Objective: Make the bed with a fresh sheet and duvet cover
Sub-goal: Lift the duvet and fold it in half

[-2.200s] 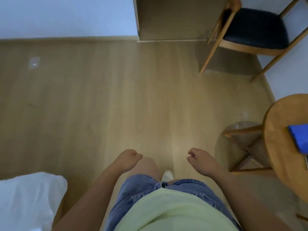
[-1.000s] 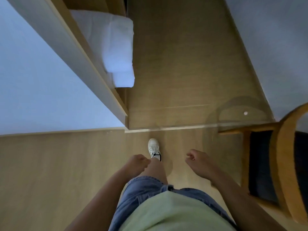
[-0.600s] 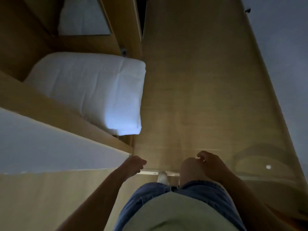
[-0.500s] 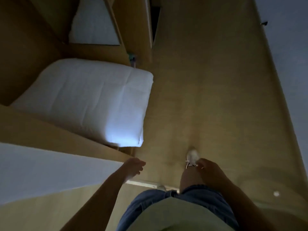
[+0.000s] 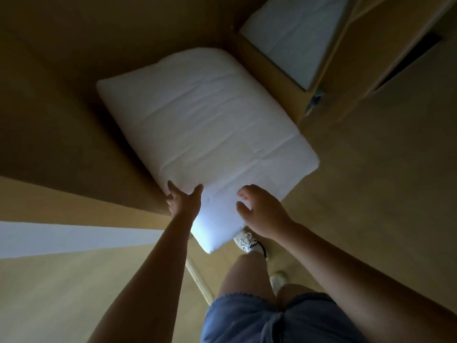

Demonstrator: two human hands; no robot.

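A thick white folded duvet (image 5: 205, 125) lies in a dim wooden wardrobe compartment, its near corner jutting out over the floor. My left hand (image 5: 184, 201) is stretched out at the duvet's near left edge, fingers straight and spread, holding nothing. Over the near corner hovers my right hand (image 5: 262, 211), with its fingers loosely curved above the fabric and nothing in its grasp. Whether either hand touches the duvet is unclear.
A second folded white piece of bedding (image 5: 294, 38) sits in the neighbouring compartment at the upper right. A wooden divider (image 5: 319, 95) stands between the two. Wood floor (image 5: 383, 194) extends to the right. My shoe (image 5: 244, 241) stands under the duvet's corner.
I have stepped up to the wardrobe. Both hands rose from loosely curled at my thighs and reached forward to the near edge of the duvet, fingers opening.
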